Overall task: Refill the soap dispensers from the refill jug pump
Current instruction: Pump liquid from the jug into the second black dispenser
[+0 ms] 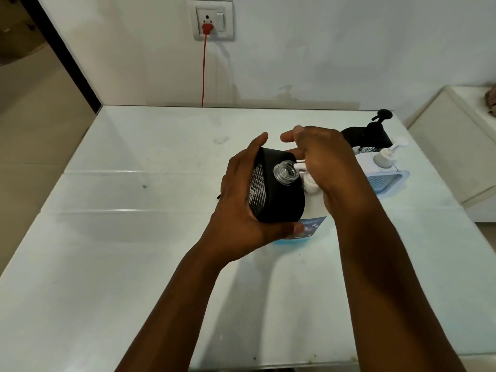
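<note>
**Filling the black dispenser at the jug's spout**

My left hand (241, 208) is wrapped around the black soap dispenser (279, 194), thumb over its far edge and fingers curled under its near side, tilting it so the clear open neck (285, 173) meets the white spout of the refill jug pump (308, 182). My right hand (330, 167) lies over the pump head, fingers bent down on it; whether they grip it or only press I cannot tell, since the hand hides the head.

The refill jug (314, 224) stands on the table (134, 237) directly under both hands, blue liquid showing low in it beneath its label. I judge it heavy and steady enough to take the pumping without a hold on its body. The dispenser looks light and hard-shelled, likely slick once soap drips, so I hold it by the broad body, never the narrow neck.

Beyond the jug stand a second black dispenser (367, 135) and a white dispenser (386, 167), both with pumps fitted. On the wall behind the jug, a red plug (206, 28) sits in a socket.
</note>
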{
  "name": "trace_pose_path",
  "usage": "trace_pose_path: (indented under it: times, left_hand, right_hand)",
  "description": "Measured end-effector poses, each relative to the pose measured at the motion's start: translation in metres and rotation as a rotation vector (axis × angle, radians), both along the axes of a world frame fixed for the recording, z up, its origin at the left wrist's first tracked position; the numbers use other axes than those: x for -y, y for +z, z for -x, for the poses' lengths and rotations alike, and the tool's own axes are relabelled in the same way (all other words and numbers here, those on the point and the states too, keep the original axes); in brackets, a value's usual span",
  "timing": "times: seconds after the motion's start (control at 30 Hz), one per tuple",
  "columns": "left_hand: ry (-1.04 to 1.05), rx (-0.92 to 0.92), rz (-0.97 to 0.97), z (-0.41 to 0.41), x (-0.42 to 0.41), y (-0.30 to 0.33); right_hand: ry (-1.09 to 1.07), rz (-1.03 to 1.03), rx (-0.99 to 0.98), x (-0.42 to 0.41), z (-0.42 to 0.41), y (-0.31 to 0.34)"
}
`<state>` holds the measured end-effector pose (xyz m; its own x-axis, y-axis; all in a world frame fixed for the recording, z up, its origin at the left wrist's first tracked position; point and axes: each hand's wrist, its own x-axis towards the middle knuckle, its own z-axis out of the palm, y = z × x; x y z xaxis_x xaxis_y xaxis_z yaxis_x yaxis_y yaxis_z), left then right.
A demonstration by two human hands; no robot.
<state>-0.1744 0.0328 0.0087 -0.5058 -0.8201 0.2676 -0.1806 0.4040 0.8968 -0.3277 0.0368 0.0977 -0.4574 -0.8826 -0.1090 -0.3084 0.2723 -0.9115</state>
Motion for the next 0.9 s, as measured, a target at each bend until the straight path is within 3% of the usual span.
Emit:
trace_pose_path:
  times: [0.17,0.43,0.57,0.77,0.9]
  left_hand:
    - [0.010,-0.004,0.013,-0.003,0.004,-0.002]
    - [-0.019,-0.045,0.005,-0.006,0.007,-0.002]
    - [-0.019,-0.024,0.001,-0.002,0.004,-0.001]
    - [-0.016,-0.008,0.014,-0.004,0.007,-0.003]
    - [-0.015,-0.020,0.020,-0.004,0.006,-0.001]
  right_hand:
    - [0.041,0.014,0.057,0.002,0.000,0.007]
    - [0.117,0.002,-0.162,0.005,-0.002,-0.002]
    - [0.031,0.061,0.012,0.000,0.000,-0.009]
    - [0.004,-0.091,0.088,0.000,0.001,0.009]
    - [0.049,-0.076,-0.061,0.001,0.001,0.007]
